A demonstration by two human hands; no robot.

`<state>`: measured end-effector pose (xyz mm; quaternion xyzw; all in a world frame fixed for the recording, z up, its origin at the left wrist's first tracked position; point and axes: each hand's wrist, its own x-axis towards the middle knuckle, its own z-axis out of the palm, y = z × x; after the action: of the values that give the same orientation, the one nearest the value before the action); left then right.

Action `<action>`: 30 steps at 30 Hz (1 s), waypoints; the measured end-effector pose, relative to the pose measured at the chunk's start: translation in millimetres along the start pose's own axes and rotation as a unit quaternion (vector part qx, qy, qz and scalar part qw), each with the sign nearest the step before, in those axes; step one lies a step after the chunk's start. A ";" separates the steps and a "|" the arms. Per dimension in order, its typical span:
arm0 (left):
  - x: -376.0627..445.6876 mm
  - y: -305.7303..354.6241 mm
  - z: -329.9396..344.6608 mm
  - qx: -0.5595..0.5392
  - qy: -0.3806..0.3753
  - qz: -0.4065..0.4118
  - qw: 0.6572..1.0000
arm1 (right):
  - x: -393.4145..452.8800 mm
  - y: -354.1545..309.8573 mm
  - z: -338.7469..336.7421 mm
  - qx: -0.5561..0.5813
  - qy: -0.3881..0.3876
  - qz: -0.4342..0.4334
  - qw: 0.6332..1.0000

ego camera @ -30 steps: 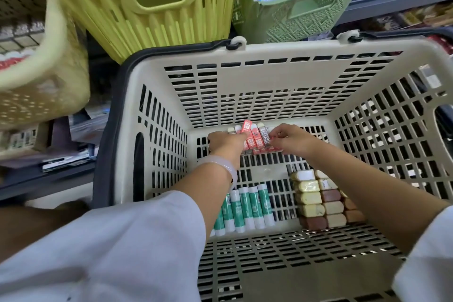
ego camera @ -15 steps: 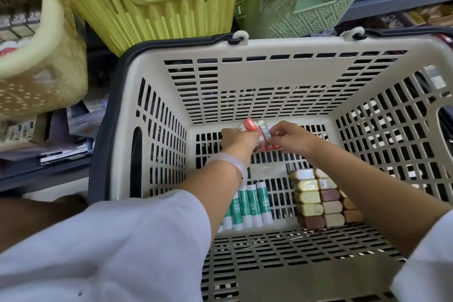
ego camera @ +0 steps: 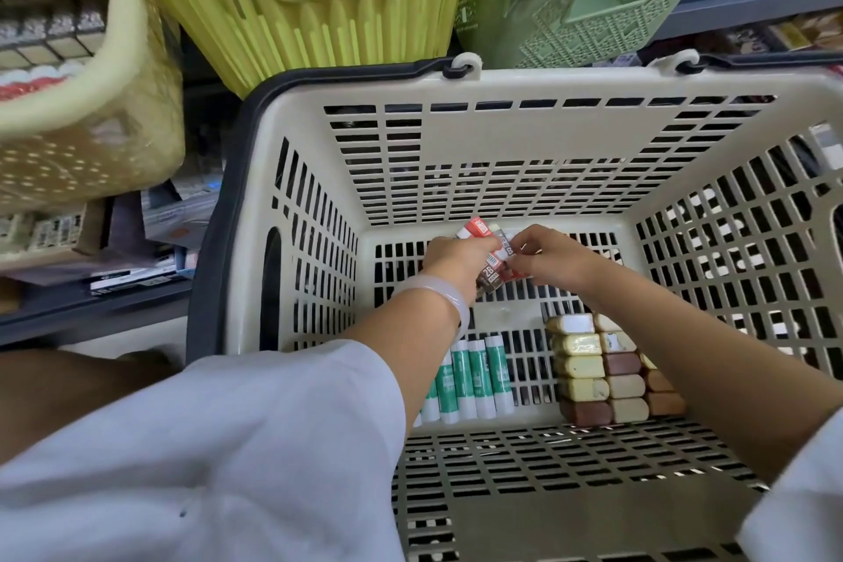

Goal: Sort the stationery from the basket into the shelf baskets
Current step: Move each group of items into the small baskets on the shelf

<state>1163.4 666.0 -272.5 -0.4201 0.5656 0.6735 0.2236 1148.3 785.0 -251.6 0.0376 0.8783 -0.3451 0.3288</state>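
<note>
Partly hidden between left hand and right hand, fingers curled round them: red-and-white labelled tubes, perhaps four. Below, four green-labelled white glue sticks visible.

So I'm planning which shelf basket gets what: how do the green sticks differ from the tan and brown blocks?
The green sticks are round tubes with green labels and white ends; the blocks are squat, rounded bars in cream, tan and brown. The sticks lie in one side-by-side row, partly under the left arm; the blocks sit in several columns. Both rest untouched on the basket floor.
</note>
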 end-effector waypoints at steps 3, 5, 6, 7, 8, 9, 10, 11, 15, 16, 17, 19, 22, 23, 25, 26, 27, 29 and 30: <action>-0.5 0.3 -7.6 0.007 -0.005 0.000 1.000 | -3.5 -4.5 -8.2 0.006 0.007 -0.003 1.000; -5.4 5.7 -14.7 -0.008 -0.005 0.009 1.000 | -7.8 -13.0 -16.7 0.010 0.043 -0.048 0.998; -10.8 10.4 -17.5 -0.014 -0.018 0.010 1.000 | -11.8 -19.2 -20.3 0.031 0.045 -0.076 0.996; -18.3 16.8 -19.8 -0.020 -0.042 0.009 0.999 | -17.1 -26.8 -23.3 0.061 0.029 -0.100 0.993; -27.8 24.3 -21.8 -0.025 -0.073 0.009 0.997 | -23.0 -34.3 -25.7 0.086 0.003 -0.124 0.989; -39.0 32.4 -24.2 -0.032 -0.106 0.013 0.994 | -29.5 -42.2 -27.3 0.096 -0.022 -0.147 0.984; -49.7 40.4 -27.2 -0.043 -0.139 0.018 0.989 | -36.6 -49.8 -29.3 0.094 -0.038 -0.168 0.980; -60.4 47.7 -31.6 -0.054 -0.166 0.027 0.984 | -44.7 -57.7 -31.5 0.097 -0.048 -0.188 0.976; -104.2 74.7 -62.4 -0.046 -0.244 0.093 0.964 | -79.0 -93.2 -45.6 0.134 -0.096 -0.235 0.958; -115.0 79.5 -71.8 -0.036 -0.257 0.106 0.960 | -87.0 -104.2 -48.5 0.128 -0.112 -0.245 0.955; -126.0 83.7 -81.7 -0.032 -0.268 0.116 0.956 | -94.7 -116.1 -50.6 0.112 -0.119 -0.255 0.953; -146.6 90.6 -102.3 -0.049 -0.287 0.130 0.948 | -108.6 -142.4 -50.7 0.090 -0.117 -0.278 0.949; -174.2 101.9 -137.8 -0.097 -0.306 0.160 0.933 | -126.6 -182.4 -42.0 0.120 -0.114 -0.310 0.936; -182.2 105.9 -150.9 -0.101 -0.305 0.173 0.931 | -131.7 -195.9 -37.1 0.124 -0.110 -0.322 0.932; -195.3 113.7 -178.0 -0.103 -0.288 0.202 0.930 | -139.1 -223.1 -23.3 0.113 -0.087 -0.356 0.924; -200.1 117.4 -191.2 -0.111 -0.277 0.217 0.930 | -141.1 -237.1 -15.3 0.106 -0.068 -0.373 0.919; -203.8 121.2 -204.9 -0.125 -0.263 0.228 0.929 | -142.2 -251.5 -6.7 0.104 -0.047 -0.388 0.915; -209.0 127.8 -232.0 -0.158 -0.237 0.235 0.929 | -142.2 -281.4 12.9 0.111 -0.019 -0.416 0.902; -210.5 130.8 -244.8 -0.166 -0.225 0.238 0.930 | -141.4 -295.8 23.1 0.118 -0.014 -0.429 0.896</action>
<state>1253.6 436.0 -26.9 -0.1414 0.4641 0.8680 0.1057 1184.7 568.6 -6.8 -0.3089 0.7573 -0.5542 0.1545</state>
